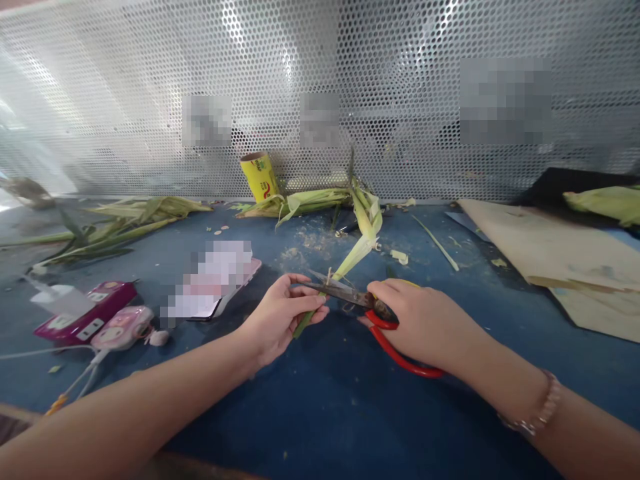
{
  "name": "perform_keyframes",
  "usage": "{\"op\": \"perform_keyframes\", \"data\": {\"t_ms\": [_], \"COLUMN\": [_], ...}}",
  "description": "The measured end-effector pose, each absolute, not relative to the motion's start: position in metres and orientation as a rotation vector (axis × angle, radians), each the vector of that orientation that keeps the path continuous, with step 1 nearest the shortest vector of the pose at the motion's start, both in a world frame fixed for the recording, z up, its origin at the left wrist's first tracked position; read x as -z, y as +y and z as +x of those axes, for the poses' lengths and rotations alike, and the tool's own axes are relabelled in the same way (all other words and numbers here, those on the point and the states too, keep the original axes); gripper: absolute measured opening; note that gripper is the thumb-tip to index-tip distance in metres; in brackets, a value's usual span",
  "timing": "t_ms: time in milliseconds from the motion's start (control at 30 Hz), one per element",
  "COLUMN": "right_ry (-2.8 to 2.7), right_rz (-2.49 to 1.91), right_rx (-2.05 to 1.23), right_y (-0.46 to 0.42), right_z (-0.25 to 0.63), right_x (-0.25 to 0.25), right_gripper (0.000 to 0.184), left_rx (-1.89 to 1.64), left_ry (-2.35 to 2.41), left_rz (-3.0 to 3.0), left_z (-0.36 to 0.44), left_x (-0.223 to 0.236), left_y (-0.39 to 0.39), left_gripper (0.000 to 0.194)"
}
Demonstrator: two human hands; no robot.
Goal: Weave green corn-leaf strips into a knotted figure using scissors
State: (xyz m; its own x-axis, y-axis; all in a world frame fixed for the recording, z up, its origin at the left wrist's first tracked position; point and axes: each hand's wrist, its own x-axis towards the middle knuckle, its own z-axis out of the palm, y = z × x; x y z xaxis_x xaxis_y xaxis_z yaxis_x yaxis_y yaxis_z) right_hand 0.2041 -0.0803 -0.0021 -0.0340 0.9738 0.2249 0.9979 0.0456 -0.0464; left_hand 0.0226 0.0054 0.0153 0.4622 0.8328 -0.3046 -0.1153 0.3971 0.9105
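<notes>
My left hand [295, 312] is closed, its fingers pinching the green lower end of a corn husk strip [353, 259]. The strip runs up and away, pale green, toward a husk bundle [367, 210] behind. Thin string-like fibres stick out around the strip just above my fingertips. In my right hand [419, 319] is a pair of scissors [395, 347] with red handles and dark, worn blades. The blades point left and cross the strip beside my left fingers. I cannot tell whether they touch it.
Left of my hands lie a phone [213, 283], a purple power strip [113, 293] and a pink device [123, 327] with cords. Behind are corn husks [145, 213], a yellow tube [259, 177] and a perforated metal panel [280, 73]. Cardboard [560, 247] lies right on the blue table [320, 407].
</notes>
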Motion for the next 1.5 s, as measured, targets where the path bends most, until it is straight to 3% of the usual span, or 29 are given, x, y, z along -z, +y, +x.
{"op": "perform_keyframes", "data": {"t_ms": [367,700,1000,1500], "right_ry": [-2.151,-1.920,-1.998,-2.139], "right_rz": [-2.059,-2.064,-2.038,-1.850], "right_rx": [0.301,0.117,0.198,0.096], "right_y": [-0.082,-0.080,-0.088,-0.086], "right_z": [0.207,0.211,0.217,0.216], "right_x": [0.001,-0.004,-0.008,-0.002], "right_gripper": [0.015,0.025,0.035,0.030], "left_rx": [-0.703,-0.787,-0.893,-0.983], "left_ry": [0.858,0.886,0.902,0.830], "left_rz": [0.956,1.006,1.007,0.608], "left_z": [0.020,0.020,0.019,0.016], "left_x": [-0.012,-0.010,-0.011,-0.011], "left_y": [0.007,0.013,0.017,0.030], "left_gripper": [0.030,0.035,0.032,0.018]}}
